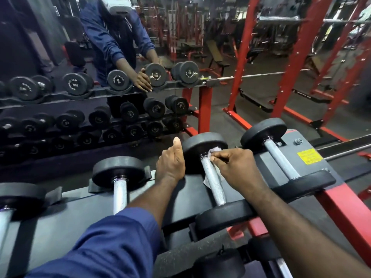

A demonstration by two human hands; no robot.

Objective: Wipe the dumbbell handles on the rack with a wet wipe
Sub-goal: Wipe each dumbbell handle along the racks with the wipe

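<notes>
Several black dumbbells with knurled silver handles lie across the top shelf of the rack. My right hand pinches a pale wet wipe round the far end of one dumbbell's handle, close to its far weight plate. My left hand holds the left edge of that plate, thumb pointing up. Part of the wipe hangs below the handle. Neighbouring handles lie to the left and to the right.
A wall mirror behind the rack reflects the dumbbell rows and a person in a blue jacket. Red squat racks and a barbell stand at the right. The rack's red frame leg runs down at the lower right. A yellow label is stuck on the shelf.
</notes>
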